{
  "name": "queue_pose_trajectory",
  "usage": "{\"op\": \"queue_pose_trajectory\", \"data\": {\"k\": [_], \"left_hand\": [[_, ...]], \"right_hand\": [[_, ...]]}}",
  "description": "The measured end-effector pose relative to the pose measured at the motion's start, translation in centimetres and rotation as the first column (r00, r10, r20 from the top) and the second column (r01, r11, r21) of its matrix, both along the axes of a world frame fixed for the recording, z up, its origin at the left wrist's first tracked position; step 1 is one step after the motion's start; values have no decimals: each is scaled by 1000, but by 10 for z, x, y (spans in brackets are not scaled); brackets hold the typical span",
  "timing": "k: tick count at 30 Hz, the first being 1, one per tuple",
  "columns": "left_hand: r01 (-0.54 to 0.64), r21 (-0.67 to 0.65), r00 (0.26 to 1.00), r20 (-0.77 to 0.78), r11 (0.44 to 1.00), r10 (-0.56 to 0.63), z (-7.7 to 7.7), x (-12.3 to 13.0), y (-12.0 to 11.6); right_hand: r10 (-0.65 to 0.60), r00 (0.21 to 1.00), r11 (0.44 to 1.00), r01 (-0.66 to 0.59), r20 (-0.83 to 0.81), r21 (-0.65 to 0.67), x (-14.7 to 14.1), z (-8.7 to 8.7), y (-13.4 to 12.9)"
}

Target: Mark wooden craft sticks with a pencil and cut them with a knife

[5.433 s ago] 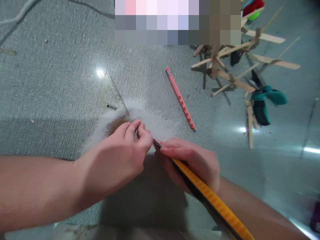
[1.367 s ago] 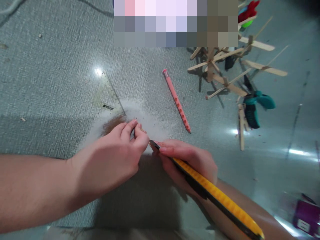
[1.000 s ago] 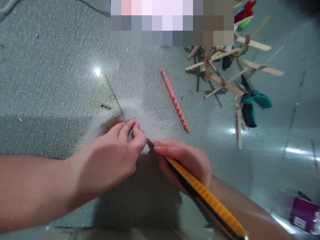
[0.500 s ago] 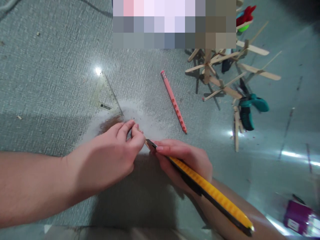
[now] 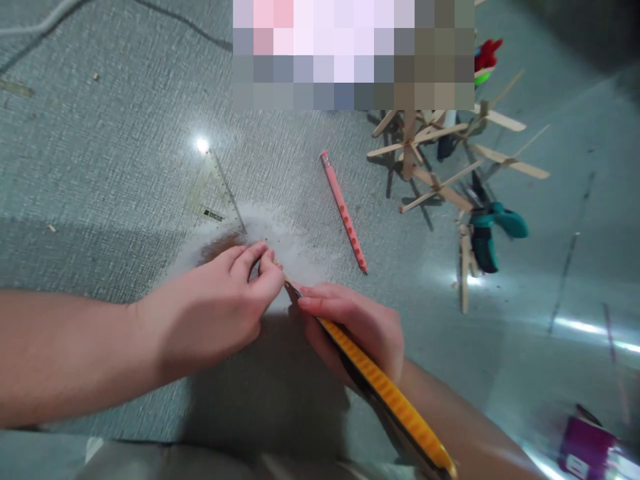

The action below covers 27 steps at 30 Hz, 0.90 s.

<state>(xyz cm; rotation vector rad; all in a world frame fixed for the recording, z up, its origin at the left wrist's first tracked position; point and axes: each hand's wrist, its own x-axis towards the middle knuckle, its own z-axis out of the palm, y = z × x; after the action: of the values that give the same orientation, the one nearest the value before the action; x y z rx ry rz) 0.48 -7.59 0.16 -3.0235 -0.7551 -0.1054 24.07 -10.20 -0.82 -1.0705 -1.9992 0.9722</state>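
My left hand (image 5: 215,310) is closed, its thumb and fingers pinching a thin wooden stick (image 5: 280,272) that is mostly hidden. My right hand (image 5: 357,333) is wrapped round a yellow and black utility knife (image 5: 385,387). The knife's blade end rests against the stick, just right of my left fingertips. Its handle slants down to the lower right, over my right forearm. Beyond my left hand lies a clear triangular ruler (image 5: 227,190). A pink pencil (image 5: 345,213) with darker dots lies above my right hand.
Joined wooden sticks (image 5: 410,143) stand at the upper right. Teal-handled pliers (image 5: 484,240) lie below them, beside loose sticks (image 5: 465,270). A red object (image 5: 489,55) sits farther back, and a purple box (image 5: 586,445) is at the lower right. A cable (image 5: 37,30) runs across the upper left.
The knife handle has swung down and left, with my right hand shifted slightly left. My left hand keeps its pinch. The whole view has shifted a little.
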Motion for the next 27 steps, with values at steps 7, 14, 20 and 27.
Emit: {"op": "queue_pose_trajectory", "data": {"k": [7,14,20,27], "left_hand": [[-25,24,995,101,999,23,-6,1,1],[69,20,980,185,997,-71,-2,-5,33],[64,-24,968,243,998,-57,-6,-8,46],[30,-105,960,280,994,1,-11,-9,52]], "right_hand": [[-140,987,989,136,-75,-54,5,-4,-4],[-247,957,961,223,-150,-163,12,-6,-5],[-276,943,951,240,-187,-196,13,-6,-5],[-287,934,945,240,-215,-221,10,-4,-3]]}}
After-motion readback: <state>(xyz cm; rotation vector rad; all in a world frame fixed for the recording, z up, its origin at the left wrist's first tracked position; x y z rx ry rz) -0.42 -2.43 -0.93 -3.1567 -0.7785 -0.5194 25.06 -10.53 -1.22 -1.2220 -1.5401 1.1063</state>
